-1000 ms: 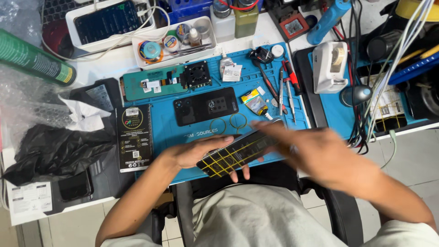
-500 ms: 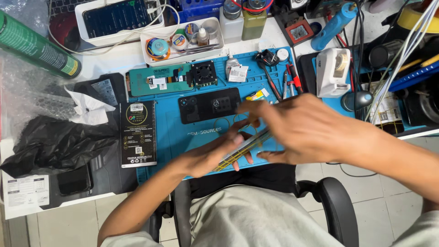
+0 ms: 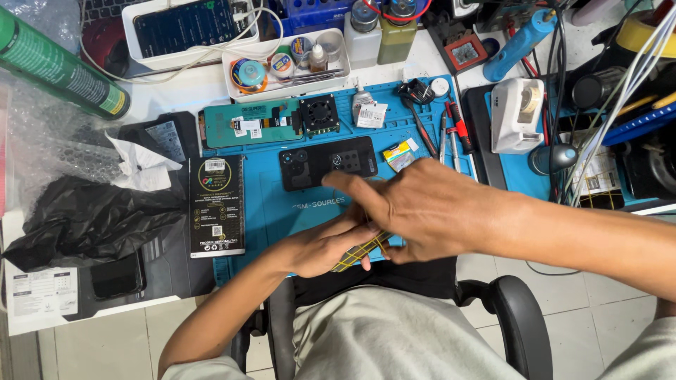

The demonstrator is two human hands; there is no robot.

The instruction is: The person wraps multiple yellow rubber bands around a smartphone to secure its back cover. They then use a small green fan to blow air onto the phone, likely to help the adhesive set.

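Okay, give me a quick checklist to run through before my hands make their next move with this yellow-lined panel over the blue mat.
1. Panel held by both hands: ok. The left hand is under the dark panel with yellow lines, the right hand on top.
2. Panel surface condition: cannot tell, mostly covered.
3. Black phone back apart from the hands: not ok, the right forefinger reaches its lower edge.
4. Tweezers and screwdrivers off to the side: ok.
5. Bare spot on the blue mat in front: ok.
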